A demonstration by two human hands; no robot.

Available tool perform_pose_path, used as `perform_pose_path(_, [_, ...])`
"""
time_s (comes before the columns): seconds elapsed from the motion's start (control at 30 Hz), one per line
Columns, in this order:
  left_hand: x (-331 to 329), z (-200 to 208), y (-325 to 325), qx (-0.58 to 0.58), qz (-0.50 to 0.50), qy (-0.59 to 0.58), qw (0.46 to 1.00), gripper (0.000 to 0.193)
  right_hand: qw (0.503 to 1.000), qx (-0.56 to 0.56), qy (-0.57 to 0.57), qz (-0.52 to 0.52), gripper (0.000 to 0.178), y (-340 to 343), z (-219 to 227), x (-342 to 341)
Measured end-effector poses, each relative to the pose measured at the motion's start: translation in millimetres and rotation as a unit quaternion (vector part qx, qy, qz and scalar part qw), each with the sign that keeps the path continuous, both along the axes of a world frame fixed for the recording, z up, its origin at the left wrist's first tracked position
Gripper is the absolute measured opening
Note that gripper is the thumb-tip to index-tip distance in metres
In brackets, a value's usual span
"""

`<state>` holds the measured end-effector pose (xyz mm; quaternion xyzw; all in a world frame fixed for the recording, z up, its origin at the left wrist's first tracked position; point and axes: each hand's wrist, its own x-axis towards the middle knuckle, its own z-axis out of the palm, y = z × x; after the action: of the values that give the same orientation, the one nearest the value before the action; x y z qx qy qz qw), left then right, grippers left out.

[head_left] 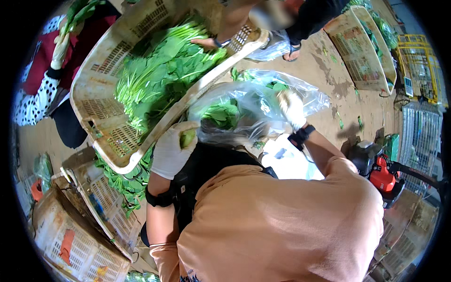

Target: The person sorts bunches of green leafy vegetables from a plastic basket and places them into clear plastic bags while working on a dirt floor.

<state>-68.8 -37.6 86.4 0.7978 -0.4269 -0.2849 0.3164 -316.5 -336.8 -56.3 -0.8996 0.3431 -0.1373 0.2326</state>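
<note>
1. Two gloved hands are at work around a clear plastic bag (258, 105), which lies just off the middle of the view toward 12 and 1 o'clock, with bagged greens (221, 115) showing through its left part.
2. The right hand (292, 109), toward 2 o'clock, is at the bag's far side; motion blur hides its fingers, so I cannot tell whether they grip the plastic. A pinch on one layer only would, I judge, part the film best.
3. The left hand (169, 152), at 9 o'clock, is half curled beside the crate (89, 80), with a green patch between thumb and fingers; whether that is a held leaf or a stained glove, I cannot tell. It would steady the bag better from its near edge.
4. The loose greens (159, 75) fill the crate at 10 to 11 o'clock. Lifting them in bunches, stems aligned, should spare the leaves from creasing.
5. A co-worker's bare hand (204, 43) reaches over those greens at 11 to 12 o'clock; best to take from the near side and avoid a clash.
6. Thin film snags easily, so it should be kept off the crate's rim.
</note>
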Motion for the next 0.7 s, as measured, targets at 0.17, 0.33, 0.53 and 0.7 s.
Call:
perform_pose_path(0.17, [-21.4, 23.6, -81.4, -0.126, -0.123, -0.096, 0.98, 0.031, 0.97, 0.156, 0.186, -0.027, 0.026, -62.4, -183.3, -98.4])
perform_pose_path(0.33, [-30.7, 24.0, -125.1, -0.046, -0.172, -0.076, 0.981, 0.035, 0.909, 0.268, 0.284, -0.149, 0.036, -26.2, -241.8, -156.2])
perform_pose_path(0.53, [-38.7, -2.1, -155.5, -0.004, -0.075, 0.18, 0.981, 0.034, 0.925, 0.057, 0.343, -0.156, 0.08, -83.5, -193.0, -125.6])
perform_pose_path(0.7, [-30.2, -10.2, -138.9, -0.091, 0.006, 0.298, 0.95, 0.038, 0.908, 0.008, 0.411, -0.083, 0.065, -104.5, -208.9, -118.0])
